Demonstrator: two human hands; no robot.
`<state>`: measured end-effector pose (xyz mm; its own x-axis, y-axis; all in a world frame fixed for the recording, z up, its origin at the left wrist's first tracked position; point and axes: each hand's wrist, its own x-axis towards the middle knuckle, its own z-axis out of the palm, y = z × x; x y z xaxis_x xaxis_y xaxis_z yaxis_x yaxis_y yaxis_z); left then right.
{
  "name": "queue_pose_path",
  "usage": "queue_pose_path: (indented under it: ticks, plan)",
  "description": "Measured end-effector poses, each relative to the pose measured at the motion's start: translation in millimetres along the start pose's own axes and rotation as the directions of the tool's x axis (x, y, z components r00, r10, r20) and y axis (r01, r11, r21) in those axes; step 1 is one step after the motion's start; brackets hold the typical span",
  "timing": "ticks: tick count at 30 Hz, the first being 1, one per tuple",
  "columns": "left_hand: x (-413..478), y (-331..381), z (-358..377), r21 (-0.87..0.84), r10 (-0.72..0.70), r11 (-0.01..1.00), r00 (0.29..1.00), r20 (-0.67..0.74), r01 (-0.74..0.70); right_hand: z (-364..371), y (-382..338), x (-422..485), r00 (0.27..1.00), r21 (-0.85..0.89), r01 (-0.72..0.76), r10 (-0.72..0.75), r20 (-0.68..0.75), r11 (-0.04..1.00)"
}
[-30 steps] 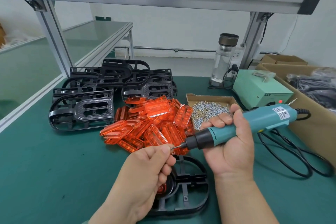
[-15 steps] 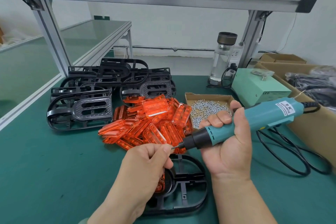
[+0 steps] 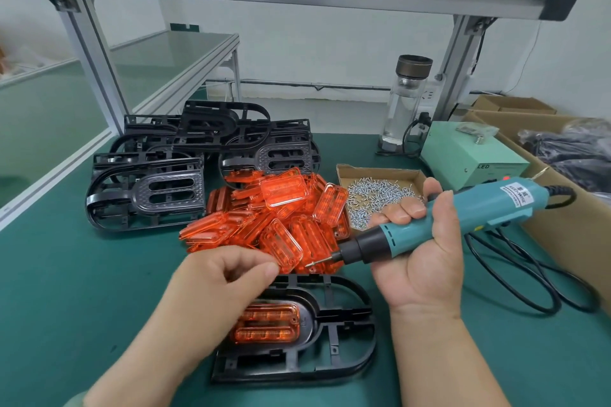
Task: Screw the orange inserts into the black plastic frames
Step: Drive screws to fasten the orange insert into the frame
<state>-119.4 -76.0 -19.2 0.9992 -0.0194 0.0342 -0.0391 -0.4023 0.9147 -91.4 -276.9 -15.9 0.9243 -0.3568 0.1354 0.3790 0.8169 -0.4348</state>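
Lower centre: one orange insert [image 3: 267, 324] sits in the black frame [image 3: 330, 350], seemingly not yet screwed; your right hand [image 3: 420, 261] grips the screwdriver [image 3: 463, 211], left hand [image 3: 224, 277] curled, contents unclear; the insert pile [image 3: 281, 211] at centre awaits

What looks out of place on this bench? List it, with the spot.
Nothing looks damaged. The orange inserts lie in a loose heap pressed against the screw tray, and a few screws seem to spill past its near corner. The black frames behind are stacked unevenly.
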Motion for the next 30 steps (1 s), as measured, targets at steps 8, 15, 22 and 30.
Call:
queue_pose_path:
  ticks: [8,15,22,30]
  plan:
    - [-2.9,-21.4,-5.8,0.498,0.051,0.845,0.956,0.288,-0.195,-0.2,3.9,-0.3,0.999,-0.112,-0.011,0.006,-0.043,0.994]
    - [-4.6,-20.4,16.3,0.516,0.13,0.821,0.96,0.248,-0.245,3.0,-5.3,-4.5,0.999,-0.217,0.015,-0.026,-0.046,0.976]
    - [-8.6,-21.4,30.3,0.547,0.166,0.794,0.96,0.224,-0.265,10.1,-20.9,-1.1,0.998,-0.355,0.068,-0.067,0.016,0.932]
    - [-9.0,-23.3,29.2,0.52,0.159,0.818,0.965,0.208,-0.246,11.7,-6.6,-6.0,0.999,-0.382,0.017,0.004,0.054,0.924]
